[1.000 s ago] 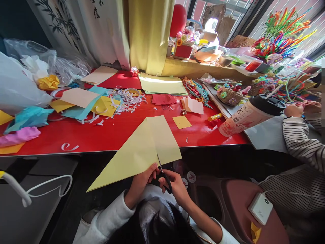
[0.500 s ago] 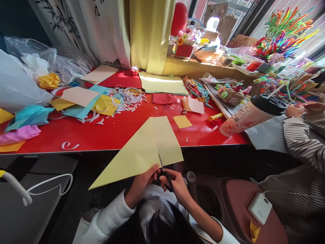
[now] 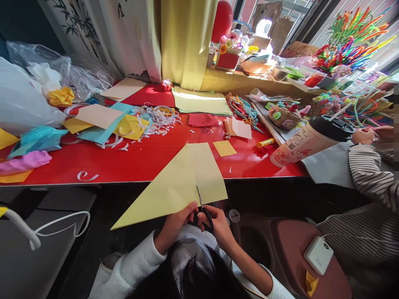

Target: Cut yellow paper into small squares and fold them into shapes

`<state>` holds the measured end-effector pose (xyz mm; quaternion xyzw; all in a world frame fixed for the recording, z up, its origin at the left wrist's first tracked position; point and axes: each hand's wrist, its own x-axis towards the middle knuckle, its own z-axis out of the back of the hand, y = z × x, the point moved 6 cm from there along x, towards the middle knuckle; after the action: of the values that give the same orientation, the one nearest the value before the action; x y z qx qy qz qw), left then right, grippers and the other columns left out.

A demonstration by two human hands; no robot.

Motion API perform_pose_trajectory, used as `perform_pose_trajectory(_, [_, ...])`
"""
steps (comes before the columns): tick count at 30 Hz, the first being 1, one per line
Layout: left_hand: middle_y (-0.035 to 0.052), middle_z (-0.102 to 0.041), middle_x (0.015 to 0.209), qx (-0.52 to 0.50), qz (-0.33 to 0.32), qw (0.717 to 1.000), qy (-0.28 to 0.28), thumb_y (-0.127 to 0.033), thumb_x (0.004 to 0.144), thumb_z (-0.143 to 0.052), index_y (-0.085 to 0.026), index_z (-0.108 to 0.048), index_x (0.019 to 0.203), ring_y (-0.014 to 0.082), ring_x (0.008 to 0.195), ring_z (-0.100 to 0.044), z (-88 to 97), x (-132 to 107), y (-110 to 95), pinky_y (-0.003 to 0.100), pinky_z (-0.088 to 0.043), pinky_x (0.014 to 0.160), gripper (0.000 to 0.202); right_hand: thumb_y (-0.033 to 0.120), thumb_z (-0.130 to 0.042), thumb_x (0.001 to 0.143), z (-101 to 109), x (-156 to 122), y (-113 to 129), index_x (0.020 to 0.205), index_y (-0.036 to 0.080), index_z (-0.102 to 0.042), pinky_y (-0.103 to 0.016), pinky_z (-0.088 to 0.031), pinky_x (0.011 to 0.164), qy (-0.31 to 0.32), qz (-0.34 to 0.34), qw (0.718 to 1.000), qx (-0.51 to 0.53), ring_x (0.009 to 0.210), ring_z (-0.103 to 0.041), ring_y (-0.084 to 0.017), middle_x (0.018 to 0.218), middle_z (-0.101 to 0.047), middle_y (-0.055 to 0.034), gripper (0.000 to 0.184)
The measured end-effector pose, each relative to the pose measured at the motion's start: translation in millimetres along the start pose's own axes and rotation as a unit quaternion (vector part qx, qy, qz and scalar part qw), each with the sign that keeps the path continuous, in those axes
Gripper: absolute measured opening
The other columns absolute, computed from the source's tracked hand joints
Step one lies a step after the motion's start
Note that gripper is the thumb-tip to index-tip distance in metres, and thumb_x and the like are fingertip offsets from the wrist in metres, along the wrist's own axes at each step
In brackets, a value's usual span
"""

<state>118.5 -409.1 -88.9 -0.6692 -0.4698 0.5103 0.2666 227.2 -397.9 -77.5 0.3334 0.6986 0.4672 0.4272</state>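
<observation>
Here, my right hand (image 3: 219, 226) is closed on the black scissors (image 3: 202, 209), with the blades pointing away from it into the yellow paper (image 3: 174, 182). Just left of it, my left hand (image 3: 175, 222) pinches the paper's near edge; the sheet stretches long toward the left.

Our large yellow paper sheet (image 3: 177, 182) overhangs the red table's (image 3: 124, 166) near edge; black-handled scissors (image 3: 201, 207) enter its near side. Behind it lies a small yellow paper square (image 3: 224, 148).
</observation>
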Motion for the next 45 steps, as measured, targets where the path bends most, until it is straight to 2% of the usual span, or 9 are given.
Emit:
perform_pose_trajectory(4, [-0.0012, -0.048, 0.049, 0.009, -0.002, 1.000, -0.004, -0.047, 0.074, -0.060, -0.015, -0.051, 0.051, 0.0095, 0.047, -0.045, 0.8, -0.6, -0.3, 0.024, -0.033, 0.049, 0.040, 0.034, -0.069, 0.071, 2.0, 0.0, 1.3, 0.070, 0.012, -0.062, -0.021, -0.028, 0.048, -0.012, -0.012, 1.000, -0.010, 0.048, -0.041, -0.006, 0.056, -0.049, 0.0025, 0.023])
perform_pose_trajectory(10, [-0.0035, -0.041, 0.047, 0.016, -0.005, 1.000, 0.000, -0.045, 0.075, -0.060, -0.016, -0.043, 0.047, 0.0081, 0.048, -0.043, -0.4, 0.0, 0.0, 0.023, -0.034, 0.052, 0.044, 0.033, -0.069, 0.071, 1.4, 0.1, 4.0, 0.067, 0.011, -0.061, -0.021, -0.029, 0.048, -0.016, -0.006, 1.000, 0.007, 0.048, -0.042, -0.006, 0.057, -0.051, 0.0018, 0.023])
perform_pose_trajectory(16, [-0.0009, -0.047, 0.049, -0.017, 0.007, 0.999, 0.032, -0.046, 0.075, -0.059, -0.018, -0.039, 0.045, 0.0131, 0.053, -0.054, -6.6, -1.3, 1.4, 0.025, -0.039, 0.055, 0.045, 0.031, -0.070, 0.070, 1.7, -0.1, 1.0, 0.066, 0.012, -0.060, -0.020, -0.030, 0.048, -0.024, -0.007, 0.999, 0.024, 0.049, -0.042, -0.006, 0.057, -0.050, 0.0028, 0.022])
perform_pose_trajectory(20, [-0.0012, -0.048, 0.050, 0.008, -0.018, 1.000, 0.024, -0.044, 0.076, -0.059, -0.018, -0.041, 0.046, 0.0116, 0.053, -0.052, -4.3, -0.7, 1.9, 0.025, -0.040, 0.058, 0.044, 0.034, -0.070, 0.069, 2.4, 0.0, -0.3, 0.066, 0.011, -0.061, -0.020, -0.030, 0.048, -0.028, -0.010, 0.999, 0.028, 0.048, -0.042, -0.007, 0.056, -0.051, 0.0021, 0.025])
perform_pose_trajectory(29, [-0.0010, -0.048, 0.051, 0.022, -0.029, 0.998, 0.058, -0.043, 0.081, -0.054, -0.018, -0.040, 0.048, 0.0136, 0.057, -0.056, -9.9, -3.2, 0.4, 0.026, -0.040, 0.061, 0.044, 0.041, -0.070, 0.068, 1.6, 1.7, 2.4, 0.064, 0.012, -0.061, -0.021, -0.032, 0.047, -0.038, -0.005, 0.999, 0.026, 0.049, -0.040, -0.008, 0.053, -0.051, 0.0009, 0.031])
perform_pose_trajectory(36, [-0.0012, -0.047, 0.050, 0.062, -0.054, 0.994, 0.072, -0.040, 0.085, -0.049, -0.019, -0.040, 0.048, 0.0126, 0.057, -0.054, -12.2, -3.5, -2.7, 0.026, -0.036, 0.061, 0.044, 0.040, -0.069, 0.069, 3.0, 2.0, 5.4, 0.059, 0.013, -0.057, -0.022, -0.033, 0.047, -0.045, -0.001, 0.999, 0.018, 0.049, -0.040, -0.008, 0.050, -0.049, 0.0013, 0.031])
perform_pose_trajectory(45, [-0.0006, -0.049, 0.048, 0.105, -0.062, 0.991, 0.056, -0.040, 0.084, -0.048, -0.019, -0.047, 0.045, 0.0104, 0.050, -0.041, -12.4, -6.1, -3.8, 0.026, -0.031, 0.055, 0.044, 0.040, -0.067, 0.071, 5.2, 2.8, 6.0, 0.054, 0.015, -0.052, -0.022, -0.033, 0.048, -0.049, 0.008, 0.999, 0.002, 0.049, -0.039, -0.009, 0.047, -0.046, 0.0016, 0.033])
